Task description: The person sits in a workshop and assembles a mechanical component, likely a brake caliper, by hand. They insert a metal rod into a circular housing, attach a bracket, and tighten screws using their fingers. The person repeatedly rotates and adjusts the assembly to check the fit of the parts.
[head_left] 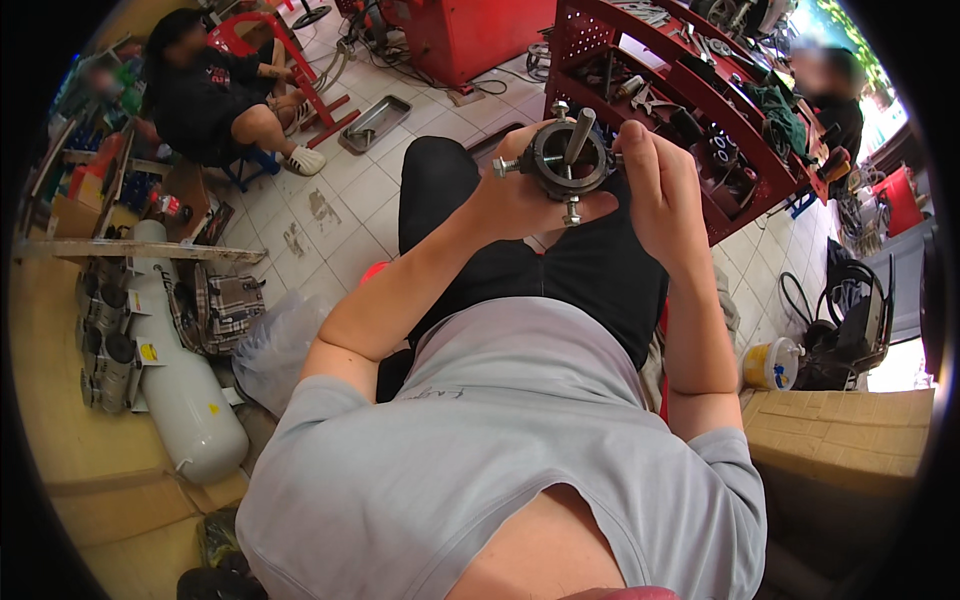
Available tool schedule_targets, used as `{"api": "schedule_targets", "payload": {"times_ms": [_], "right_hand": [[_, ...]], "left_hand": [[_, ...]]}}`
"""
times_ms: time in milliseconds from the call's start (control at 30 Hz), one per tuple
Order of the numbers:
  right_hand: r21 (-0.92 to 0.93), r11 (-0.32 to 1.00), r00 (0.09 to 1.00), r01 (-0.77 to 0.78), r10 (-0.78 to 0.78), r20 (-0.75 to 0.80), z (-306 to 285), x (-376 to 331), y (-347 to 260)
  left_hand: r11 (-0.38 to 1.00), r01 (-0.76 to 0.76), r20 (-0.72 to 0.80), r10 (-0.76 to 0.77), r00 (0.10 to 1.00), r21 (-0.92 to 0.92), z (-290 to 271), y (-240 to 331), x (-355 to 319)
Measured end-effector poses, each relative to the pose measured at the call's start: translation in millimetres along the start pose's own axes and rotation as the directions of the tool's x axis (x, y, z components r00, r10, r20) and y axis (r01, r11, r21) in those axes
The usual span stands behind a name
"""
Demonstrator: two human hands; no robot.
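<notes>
I sit with both hands raised over my lap in the head view. My left hand [520, 195] cups a dark metal ring [568, 160] from below; the ring has bolts sticking out of its sides and a grey rod through its middle. My right hand [655, 185] grips the ring's right side, fingers curled over its rim. My black shorts and grey shirt fill the space below the ring.
A red tool rack [690, 90] with loose tools stands ahead on the right. A person [215, 95] sits on a low stool at far left near a metal tray [375, 122]. A white gas cylinder [185, 385] lies at my left; cardboard boxes [840, 435] and a yellow tub [770, 365] stand at my right.
</notes>
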State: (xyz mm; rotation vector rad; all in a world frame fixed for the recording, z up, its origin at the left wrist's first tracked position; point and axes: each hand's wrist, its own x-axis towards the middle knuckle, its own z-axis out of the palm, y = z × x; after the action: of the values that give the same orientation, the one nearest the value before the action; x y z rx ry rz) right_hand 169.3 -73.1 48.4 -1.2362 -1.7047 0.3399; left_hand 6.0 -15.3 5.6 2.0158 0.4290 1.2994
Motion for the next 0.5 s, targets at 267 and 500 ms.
{"api": "schedule_targets", "payload": {"times_ms": [267,500], "right_hand": [[-0.023,0.984,0.983,0.177,-0.178,-0.042,-2,3,-2],[0.292,0.956,0.991,0.030,-0.067,0.116,-17,3,3]], "left_hand": [[0.995,0.034,0.073,-0.027,0.997,-0.095,-3,1,-4],[0.994,0.053,0.015,-0.052,0.999,-0.094,-3,5,-1]]}}
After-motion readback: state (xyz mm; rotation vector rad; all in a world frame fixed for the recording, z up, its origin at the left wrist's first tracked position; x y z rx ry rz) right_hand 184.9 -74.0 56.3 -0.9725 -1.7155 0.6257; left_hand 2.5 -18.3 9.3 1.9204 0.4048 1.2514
